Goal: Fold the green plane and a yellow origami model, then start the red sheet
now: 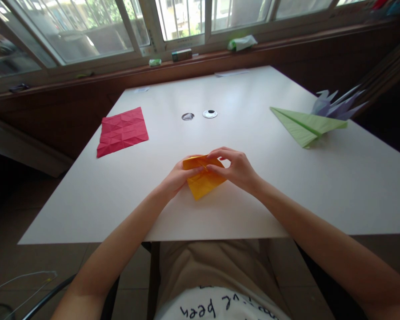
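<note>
A folded sheet of yellow-orange paper [205, 184] is held between my two hands, just above the near part of the white table [243, 213]. My left hand [178, 178] grips its left side, with the thumb lying across the front and the other fingers mostly behind the paper. My right hand [235, 166] pinches the upper right part between thumb and fingers. One corner of the paper points down toward me. Folds show near the thumbs, but their exact shape is too small to tell.
A creased red paper square [123, 131] lies at the left. Two round discs [188, 117] sit past my hands, one with a dark spot. At the right are a green paper plane [306, 126] and pale purple folded paper [333, 106]. Small items line the windowsill [203, 57].
</note>
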`<control>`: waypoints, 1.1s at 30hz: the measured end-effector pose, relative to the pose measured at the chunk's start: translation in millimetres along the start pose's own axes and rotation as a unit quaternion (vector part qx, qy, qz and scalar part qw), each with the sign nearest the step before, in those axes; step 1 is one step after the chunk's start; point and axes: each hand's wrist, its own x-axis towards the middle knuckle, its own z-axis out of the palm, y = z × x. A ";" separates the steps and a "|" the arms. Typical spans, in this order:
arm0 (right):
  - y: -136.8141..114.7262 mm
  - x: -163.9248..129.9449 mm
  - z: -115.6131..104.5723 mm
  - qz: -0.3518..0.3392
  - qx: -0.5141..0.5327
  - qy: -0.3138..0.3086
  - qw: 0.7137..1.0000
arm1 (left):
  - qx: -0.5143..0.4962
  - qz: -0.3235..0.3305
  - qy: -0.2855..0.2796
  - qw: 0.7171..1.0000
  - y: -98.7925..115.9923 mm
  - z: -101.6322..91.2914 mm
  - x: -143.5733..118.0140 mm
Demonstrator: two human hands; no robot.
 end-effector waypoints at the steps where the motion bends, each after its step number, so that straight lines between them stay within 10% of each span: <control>1: 0.3 0.1 0.3 0.002 -0.001 0.002 1.000 | -0.001 0.000 0.001 1.000 0.9 0.7 -0.3; 33: 9.9 -4.4 8.0 -0.061 -0.140 0.031 0.988 | 0.023 0.019 0.028 0.999 -3.0 1.3 1.0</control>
